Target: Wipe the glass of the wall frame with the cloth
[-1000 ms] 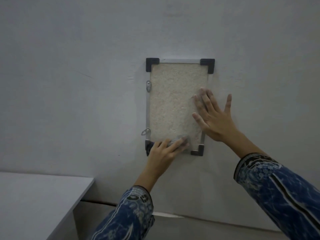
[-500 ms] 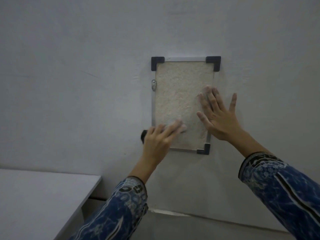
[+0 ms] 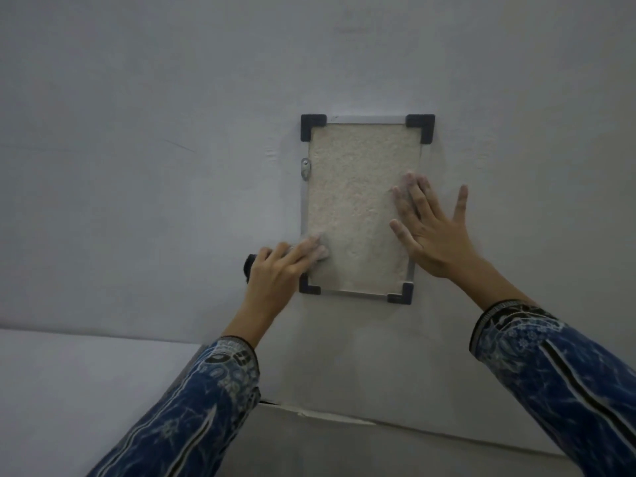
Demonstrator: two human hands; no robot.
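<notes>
A pale counter (image 3: 62, 390) sat low left below a grey wall (image 3: 137, 132). The left hand (image 3: 278, 266) pressed a barely visible cloth (image 3: 318, 251) against the frame's (image 3: 361, 208) lower-left glass; the right hand (image 3: 433, 232) lay flat, fingers spread, over its right edge.

Support: pale grey wall (image 3: 172, 166); carries the wall frame (image 3: 361, 120), black corner pieces, silver edges
Left fingers (image 3: 311, 247): pressed on the frame's lower-left glass
Right fingers (image 3: 409, 197): flat across its right edge
</notes>
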